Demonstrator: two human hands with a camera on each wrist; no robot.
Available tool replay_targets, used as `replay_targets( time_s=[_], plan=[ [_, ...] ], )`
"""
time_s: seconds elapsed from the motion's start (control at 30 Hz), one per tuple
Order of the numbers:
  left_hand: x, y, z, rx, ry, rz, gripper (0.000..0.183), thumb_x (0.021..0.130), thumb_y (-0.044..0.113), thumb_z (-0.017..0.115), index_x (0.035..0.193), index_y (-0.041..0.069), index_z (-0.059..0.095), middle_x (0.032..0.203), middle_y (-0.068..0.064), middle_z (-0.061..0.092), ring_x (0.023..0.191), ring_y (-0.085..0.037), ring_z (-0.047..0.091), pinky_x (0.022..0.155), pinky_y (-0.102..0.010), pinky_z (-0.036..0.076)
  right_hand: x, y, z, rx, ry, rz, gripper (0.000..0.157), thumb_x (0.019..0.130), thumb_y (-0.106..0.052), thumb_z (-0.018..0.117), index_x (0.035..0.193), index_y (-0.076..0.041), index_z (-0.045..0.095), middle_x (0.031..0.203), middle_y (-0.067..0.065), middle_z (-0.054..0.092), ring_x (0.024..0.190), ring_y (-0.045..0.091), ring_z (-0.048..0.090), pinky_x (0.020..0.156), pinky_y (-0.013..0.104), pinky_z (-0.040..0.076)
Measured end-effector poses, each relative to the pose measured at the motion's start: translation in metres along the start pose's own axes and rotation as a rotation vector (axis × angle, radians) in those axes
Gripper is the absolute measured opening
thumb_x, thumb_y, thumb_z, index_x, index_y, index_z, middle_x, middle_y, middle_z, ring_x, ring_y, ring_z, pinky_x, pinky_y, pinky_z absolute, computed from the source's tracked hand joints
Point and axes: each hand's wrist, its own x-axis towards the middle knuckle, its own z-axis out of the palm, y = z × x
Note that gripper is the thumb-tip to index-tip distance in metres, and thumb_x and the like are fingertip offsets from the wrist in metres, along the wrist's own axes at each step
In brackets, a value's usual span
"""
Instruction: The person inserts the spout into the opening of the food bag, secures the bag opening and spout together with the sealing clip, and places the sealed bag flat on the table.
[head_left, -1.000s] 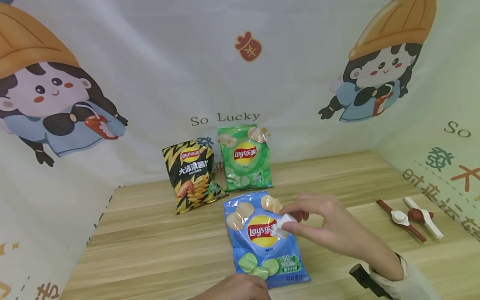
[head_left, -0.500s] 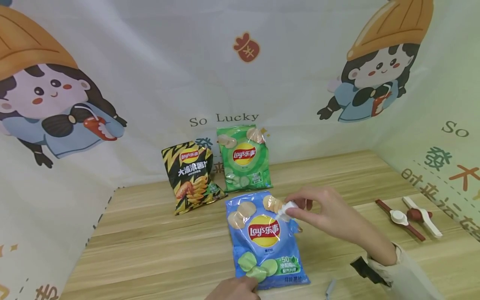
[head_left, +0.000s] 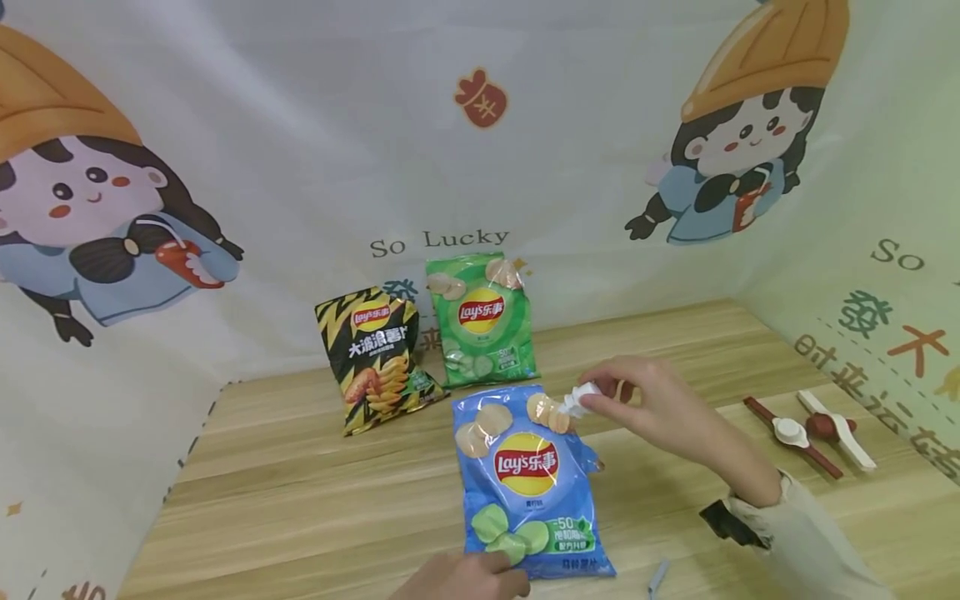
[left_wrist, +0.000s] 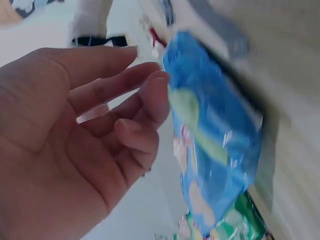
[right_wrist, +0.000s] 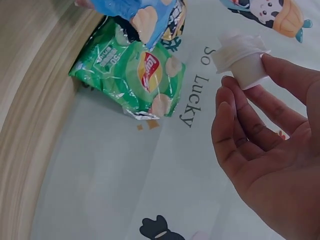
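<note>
A blue Lay's chip bag (head_left: 528, 492) lies on the wooden table, printed front upward. My right hand (head_left: 667, 417) is over its upper right edge, pinching a small white cylindrical piece (right_wrist: 247, 67) with a frilled end between thumb and fingers. What kind of thing it is, I cannot tell. At the bag's lower left corner is my left hand (left_wrist: 95, 125), fingers loosely curled around nothing. Its fingertips are close to the bag; whether they touch it is unclear. Behind, a black-and-yellow chip bag (head_left: 378, 358) and a green chip bag (head_left: 482, 321) lean against the backdrop.
Two strap-like red-and-white pieces with round centres, the left one (head_left: 791, 433) and the right one (head_left: 832, 427), lie at the table's right side. A small grey strip (head_left: 658, 579) is near the front edge. Printed cloth (head_left: 337, 125) walls in the back and sides.
My right hand has moved up and back with the white piece, from over the blue bag's logo to its upper right corner. My left hand shifts slightly. The grey strip has come into view.
</note>
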Motion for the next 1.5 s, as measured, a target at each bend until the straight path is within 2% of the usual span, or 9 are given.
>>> replay_targets(
  time_s=[0.13,0.23,0.33,0.5,0.77,0.9,1.13,1.33,1.5],
  plan=[
    [-0.008,-0.009,-0.03,-0.072,0.173,-0.014,0.013,0.096,0.027,0.066,0.103,0.018,0.072,0.083,0.015,0.058,0.067,0.005,0.047,0.061,-0.012,0.043,0.006,0.001,0.001,-0.029,-0.009,0.001,0.02,0.094,-0.023,0.071,0.108,-0.008,0.074,0.082,-0.012,0.064,0.076,0.005,0.057,0.068,0.027,0.052],
    [-0.011,-0.019,-0.044,-0.164,0.287,-0.02,0.011,0.097,0.019,0.065,0.104,0.014,0.072,0.09,0.013,0.063,0.074,0.004,0.052,0.067,-0.014,0.048,0.009,0.001,0.002,-0.048,-0.023,0.012,0.021,0.094,-0.024,0.071,0.108,-0.008,0.074,0.082,-0.012,0.065,0.077,0.006,0.057,0.068,0.027,0.052],
    [-0.007,-0.027,-0.053,-0.197,0.39,-0.013,0.011,0.097,0.016,0.064,0.104,0.012,0.072,0.093,0.01,0.064,0.079,0.002,0.055,0.071,-0.018,0.051,0.011,0.003,0.003,-0.061,-0.031,0.028,0.021,0.094,-0.023,0.071,0.108,-0.008,0.074,0.082,-0.011,0.064,0.076,0.006,0.056,0.068,0.027,0.052],
    [0.013,-0.043,-0.061,-0.157,0.539,0.004,0.012,0.096,0.012,0.065,0.105,0.008,0.071,0.099,0.002,0.065,0.089,-0.011,0.062,0.078,-0.025,0.054,0.013,0.006,0.004,-0.1,-0.027,0.038,0.019,0.093,-0.019,0.071,0.106,-0.005,0.073,0.077,-0.01,0.061,0.072,0.007,0.054,0.065,0.025,0.05],
    [0.051,-0.062,-0.07,-0.106,0.67,-0.067,0.016,0.096,0.012,0.065,0.109,0.006,0.07,0.111,-0.003,0.063,0.108,-0.018,0.055,0.092,-0.037,0.051,0.013,0.018,0.004,-0.17,-0.021,0.052,0.017,0.094,-0.018,0.071,0.104,-0.005,0.073,0.072,-0.008,0.055,0.067,0.009,0.049,0.059,0.023,0.045],
    [0.064,-0.066,-0.07,-0.135,0.706,-0.098,0.02,0.096,0.013,0.065,0.114,0.005,0.068,0.118,-0.005,0.059,0.114,-0.02,0.052,0.096,-0.039,0.048,0.011,0.023,0.006,-0.186,-0.019,0.057,0.016,0.093,-0.017,0.071,0.102,-0.004,0.073,0.07,-0.008,0.053,0.066,0.009,0.047,0.057,0.023,0.043],
    [0.079,-0.067,-0.064,-0.178,0.69,-0.193,0.03,0.097,0.018,0.065,0.125,0.006,0.064,0.136,-0.011,0.052,0.129,-0.027,0.046,0.105,-0.046,0.043,0.009,0.025,0.011,-0.179,-0.018,0.067,0.017,0.093,-0.019,0.072,0.102,-0.005,0.073,0.071,-0.008,0.053,0.066,0.009,0.048,0.057,0.023,0.044],
    [0.086,-0.07,-0.049,-0.093,0.682,-0.211,0.044,0.099,0.023,0.062,0.138,0.006,0.054,0.148,-0.014,0.043,0.139,-0.032,0.037,0.111,-0.054,0.033,0.005,0.024,0.013,-0.169,-0.012,0.095,0.017,0.093,-0.018,0.072,0.103,-0.005,0.073,0.072,-0.008,0.054,0.067,0.009,0.049,0.056,0.023,0.044],
    [0.091,-0.071,-0.037,-0.099,0.66,-0.198,0.047,0.101,0.024,0.058,0.143,0.006,0.048,0.144,-0.015,0.048,0.137,-0.032,0.041,0.112,-0.057,0.026,0.006,0.026,0.012,-0.171,-0.006,0.078,0.016,0.093,-0.018,0.071,0.101,-0.005,0.073,0.07,-0.01,0.054,0.065,0.008,0.049,0.057,0.023,0.045]
  ],
)
